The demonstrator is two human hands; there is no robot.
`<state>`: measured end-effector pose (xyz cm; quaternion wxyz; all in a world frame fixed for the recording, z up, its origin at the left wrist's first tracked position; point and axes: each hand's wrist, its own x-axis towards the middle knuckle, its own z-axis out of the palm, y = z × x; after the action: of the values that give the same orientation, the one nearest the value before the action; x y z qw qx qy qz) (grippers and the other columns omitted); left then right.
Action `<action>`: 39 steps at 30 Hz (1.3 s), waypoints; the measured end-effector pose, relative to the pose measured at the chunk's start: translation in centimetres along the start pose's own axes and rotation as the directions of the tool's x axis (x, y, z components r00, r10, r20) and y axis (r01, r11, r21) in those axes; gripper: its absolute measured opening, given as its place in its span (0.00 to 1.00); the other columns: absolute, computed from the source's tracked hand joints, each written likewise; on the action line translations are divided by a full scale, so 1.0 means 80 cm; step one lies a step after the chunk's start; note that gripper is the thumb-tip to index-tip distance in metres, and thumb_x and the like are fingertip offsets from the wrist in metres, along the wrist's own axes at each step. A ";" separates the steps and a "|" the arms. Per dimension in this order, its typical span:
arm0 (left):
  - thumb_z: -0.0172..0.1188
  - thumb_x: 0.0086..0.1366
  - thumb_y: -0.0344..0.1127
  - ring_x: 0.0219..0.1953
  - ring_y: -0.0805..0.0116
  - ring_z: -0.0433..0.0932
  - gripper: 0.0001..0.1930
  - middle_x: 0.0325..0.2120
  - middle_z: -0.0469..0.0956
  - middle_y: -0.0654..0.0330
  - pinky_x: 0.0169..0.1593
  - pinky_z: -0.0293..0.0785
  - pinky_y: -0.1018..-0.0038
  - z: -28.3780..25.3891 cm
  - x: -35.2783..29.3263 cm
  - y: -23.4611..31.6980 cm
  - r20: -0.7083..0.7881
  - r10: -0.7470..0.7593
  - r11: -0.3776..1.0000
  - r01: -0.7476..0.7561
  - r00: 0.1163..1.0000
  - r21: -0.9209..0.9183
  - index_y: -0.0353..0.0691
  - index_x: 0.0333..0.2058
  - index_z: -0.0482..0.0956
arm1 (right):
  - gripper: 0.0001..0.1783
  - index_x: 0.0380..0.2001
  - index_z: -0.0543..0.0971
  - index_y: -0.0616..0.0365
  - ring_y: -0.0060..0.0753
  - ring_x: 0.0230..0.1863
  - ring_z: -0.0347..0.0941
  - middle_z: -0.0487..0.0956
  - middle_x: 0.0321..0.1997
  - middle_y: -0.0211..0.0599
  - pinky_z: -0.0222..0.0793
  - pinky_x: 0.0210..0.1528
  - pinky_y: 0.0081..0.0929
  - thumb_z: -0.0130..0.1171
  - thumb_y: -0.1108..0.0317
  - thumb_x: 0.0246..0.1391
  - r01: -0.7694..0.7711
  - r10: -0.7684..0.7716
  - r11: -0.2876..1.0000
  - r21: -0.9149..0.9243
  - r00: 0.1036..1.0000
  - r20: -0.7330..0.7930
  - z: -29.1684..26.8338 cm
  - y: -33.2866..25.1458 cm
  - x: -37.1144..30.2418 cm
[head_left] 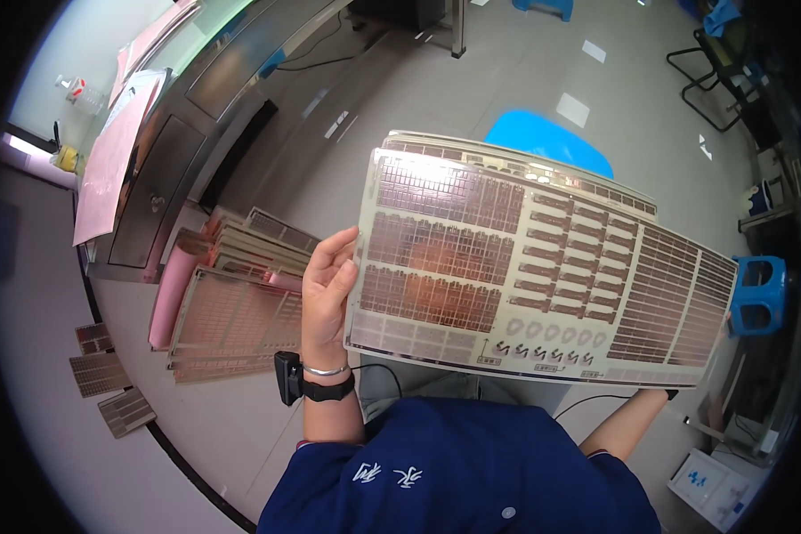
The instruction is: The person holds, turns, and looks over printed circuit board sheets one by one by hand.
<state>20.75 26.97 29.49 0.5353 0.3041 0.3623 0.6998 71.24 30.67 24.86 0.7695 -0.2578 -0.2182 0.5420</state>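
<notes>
A large flat patterned panel [507,267] is held up tilted in front of me; its pale, shiny surface carries rows of brown grid-like and small shaped designs. My left hand [327,278] grips its left edge, thumb on the front face and fingers at the rim. At the right end, my right hand [730,323] is mostly hidden behind the panel, with only a sliver showing at the edge. Further patterned panels [596,182] show behind the top edge. Whether they touch the front one, I cannot tell.
Left of me, several similar panels [231,311] lean in a stack with a pink roll [176,289]. Past them stands a metal drawer desk [165,191] with pink sheets [116,173] and a plastic bottle [80,93]. Blue stools [552,138] stand beyond the panel and at right [759,294].
</notes>
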 end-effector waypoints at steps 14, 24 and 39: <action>0.49 0.61 0.22 0.45 0.73 0.73 0.16 0.43 0.75 0.55 0.50 0.67 0.79 -0.012 0.002 0.003 -0.089 0.039 0.979 -0.020 0.995 0.201 0.32 0.49 0.68 | 0.25 0.59 0.58 0.47 0.34 0.56 0.65 0.58 0.63 0.46 0.68 0.54 0.30 0.37 0.52 0.61 0.294 -0.376 0.893 -0.340 0.904 -0.205 0.072 -0.004 -0.012; 0.51 0.61 0.24 0.39 0.80 0.72 0.15 0.39 0.75 0.61 0.45 0.66 0.85 -0.010 0.003 0.008 -0.114 0.072 0.957 -0.037 0.991 0.287 0.33 0.48 0.69 | 0.25 0.57 0.62 0.49 0.33 0.53 0.67 0.63 0.58 0.43 0.66 0.56 0.31 0.36 0.50 0.61 0.116 -0.247 0.932 -0.345 0.898 -0.364 0.077 -0.010 -0.005; 0.53 0.61 0.30 0.45 0.70 0.73 0.18 0.44 0.73 0.55 0.49 0.69 0.76 -0.025 -0.004 0.000 -0.161 0.121 0.988 -0.103 0.979 0.117 0.34 0.50 0.66 | 0.24 0.48 0.69 0.56 0.32 0.48 0.70 0.71 0.49 0.42 0.70 0.50 0.28 0.39 0.49 0.60 -0.028 -0.124 0.976 -0.216 0.747 -0.654 0.119 -0.006 0.017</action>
<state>19.24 26.28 28.35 0.4452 0.2925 0.4258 0.7314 66.15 33.38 32.55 0.7784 -0.5082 0.0061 0.3685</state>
